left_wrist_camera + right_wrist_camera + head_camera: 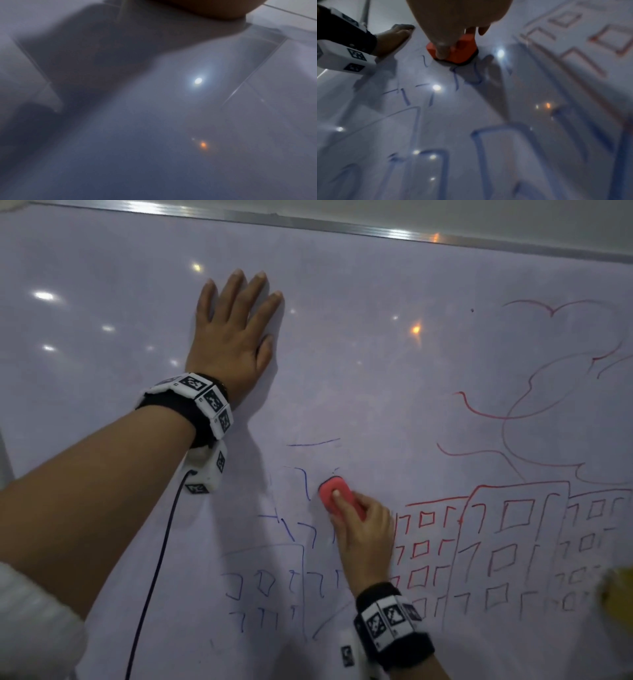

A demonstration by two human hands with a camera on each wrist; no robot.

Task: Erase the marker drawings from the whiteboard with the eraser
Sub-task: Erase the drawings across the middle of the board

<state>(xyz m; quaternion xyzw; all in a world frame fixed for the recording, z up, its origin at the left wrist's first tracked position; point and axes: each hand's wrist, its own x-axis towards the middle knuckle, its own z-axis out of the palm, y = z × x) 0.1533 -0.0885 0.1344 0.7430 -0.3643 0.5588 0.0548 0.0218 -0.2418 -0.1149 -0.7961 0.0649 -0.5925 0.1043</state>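
On a whiteboard (376,354), a right hand (363,539) presses a pink-red eraser (337,496) against blue marker lines.

The right hand grips the small rounded block, thumb on one side and a fingertip on top, felt face flat on the glossy board. The eraser's long axis tilts up and to the left. Broken blue strokes (303,481) lie just left of and below it; the blue building windows (263,583) sit lower still. Red buildings (507,529) and red cloud outlines (548,392) stretch away to the right, untouched and nearer this hand than the other. The left hand (233,337) lies flat, fingers straight, on bare board up and to the left, bracing. Most of the drawing remains.
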